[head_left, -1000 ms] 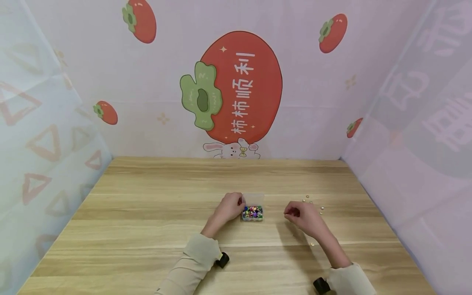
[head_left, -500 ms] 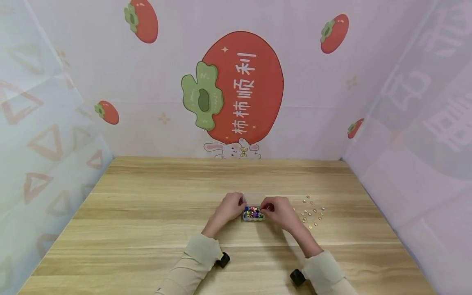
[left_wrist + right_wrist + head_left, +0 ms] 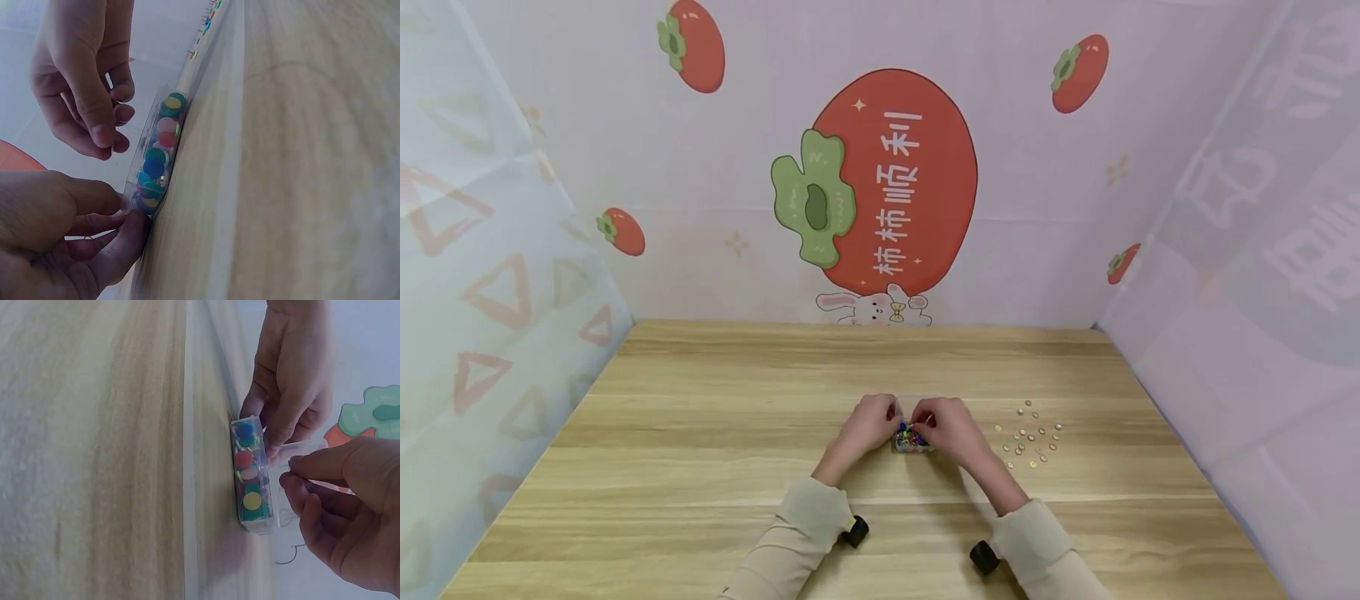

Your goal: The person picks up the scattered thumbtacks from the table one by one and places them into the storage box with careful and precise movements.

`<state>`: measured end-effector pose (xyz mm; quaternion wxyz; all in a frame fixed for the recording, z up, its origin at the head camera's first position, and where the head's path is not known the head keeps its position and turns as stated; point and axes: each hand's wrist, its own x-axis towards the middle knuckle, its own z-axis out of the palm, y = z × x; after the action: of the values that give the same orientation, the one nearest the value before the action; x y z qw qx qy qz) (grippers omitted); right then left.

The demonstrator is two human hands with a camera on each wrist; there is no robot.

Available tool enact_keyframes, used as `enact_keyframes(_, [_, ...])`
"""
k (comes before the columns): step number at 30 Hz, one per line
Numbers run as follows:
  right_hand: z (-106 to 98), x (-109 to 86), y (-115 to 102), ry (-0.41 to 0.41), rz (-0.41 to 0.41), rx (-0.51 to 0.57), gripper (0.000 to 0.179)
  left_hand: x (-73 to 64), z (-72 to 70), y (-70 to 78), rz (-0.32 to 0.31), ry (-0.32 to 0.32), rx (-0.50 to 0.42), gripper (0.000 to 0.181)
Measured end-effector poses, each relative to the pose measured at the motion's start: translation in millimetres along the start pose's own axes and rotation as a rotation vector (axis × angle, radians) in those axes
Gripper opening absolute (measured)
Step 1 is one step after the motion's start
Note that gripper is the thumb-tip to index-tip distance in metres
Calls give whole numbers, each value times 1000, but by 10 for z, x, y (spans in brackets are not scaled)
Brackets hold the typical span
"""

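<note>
A small clear plastic box (image 3: pixel 159 150) stands on the table, full of thumbtacks (image 3: pixel 252 500) with coloured round heads. Its transparent lid (image 3: pixel 306 447) is raised at the back. My left hand (image 3: pixel 871 421) grips the box's left end between thumb and fingers. Above the box is my right hand (image 3: pixel 949 427), thumb and forefinger pinched together. A tiny thin sliver shows at those fingertips in the left wrist view; it looks like a thumbtack, mostly hidden by the fingers. The right hand covers part of the box in the head view.
Loose thumbtacks (image 3: pixel 1031 437) lie scattered on the wooden table (image 3: pixel 737 467) to the right of the box. In the left wrist view, several tacks (image 3: pixel 206 25) rest with their pins up. Printed cloth walls (image 3: pixel 1022 250) enclose the table's back and sides.
My right hand has moved left from beside the scattered tacks to above the box, uncovering more loose tacks. The left hand has stayed at the box's left end.
</note>
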<state>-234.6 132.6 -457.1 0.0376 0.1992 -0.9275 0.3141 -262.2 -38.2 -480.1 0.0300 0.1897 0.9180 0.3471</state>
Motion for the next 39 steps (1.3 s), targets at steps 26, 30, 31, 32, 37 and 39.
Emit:
enact_keyframes(26, [-544,-710,225,-36,67,-126,20,-18,4,28,-15,-7,0,12])
enact_keyframes(30, [-638,-908,351,-20,62,-179,22,-18,6,23,-15,-7,-4,12])
enact_keyframes(31, [-659,-963,380,-15,59,-185,22,-18,7,23,-15,-7,-5,12])
enact_keyframes(32, [-672,-1014,406,-8,56,-192,22,-18,8,23,-14,-7,-4,12])
enact_keyframes(37, [-727,-1227,488,-8,73,-240,31,-17,9,27,-12,-6,7,12])
enact_keyframes(39, [-741,-1276,515,-24,65,-266,35,-12,8,27,-14,-4,8,12])
